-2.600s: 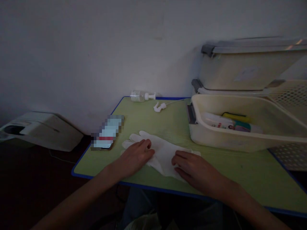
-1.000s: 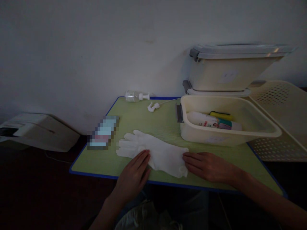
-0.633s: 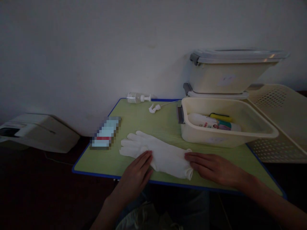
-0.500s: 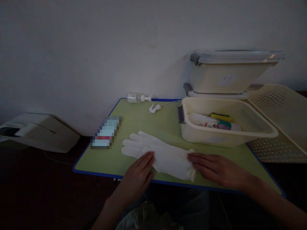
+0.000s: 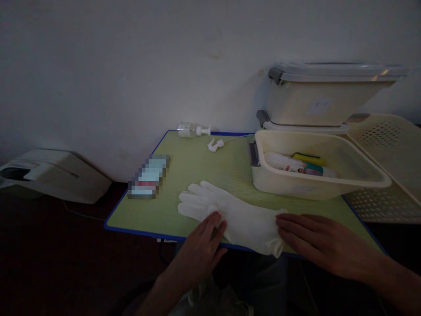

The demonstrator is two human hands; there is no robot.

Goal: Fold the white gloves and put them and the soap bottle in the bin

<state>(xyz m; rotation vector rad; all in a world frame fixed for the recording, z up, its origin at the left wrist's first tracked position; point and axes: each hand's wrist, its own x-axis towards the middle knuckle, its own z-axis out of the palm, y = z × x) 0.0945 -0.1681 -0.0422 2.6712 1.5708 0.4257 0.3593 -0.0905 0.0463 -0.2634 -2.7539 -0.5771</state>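
Observation:
A long white glove [image 5: 248, 219] lies flat on the green table [image 5: 194, 164], its fingers pointing left and its cuff to the right. My left hand [image 5: 205, 239] is closed at the glove's thumb, fingertips pinching the material there. At the cuff, my right hand [image 5: 324, 243] has its fingers pressed together on the edge; its thumb is hidden. The cuff's near corner reaches over the table's blue front edge.
A cream bin [image 5: 305, 186] holding a white bottle [image 5: 283, 162] and a yellow item [image 5: 304, 158] stands right. Behind are a lidded box [image 5: 315, 101] and a perforated basket [image 5: 371, 206]. A pump bottle [image 5: 187, 130], spray head [image 5: 215, 145] and blurred phone [image 5: 149, 177] lie on the table.
Both hands and the glove have shifted right and slightly toward me on the table. The cuff lies farther over the front edge. The view has also moved a little.

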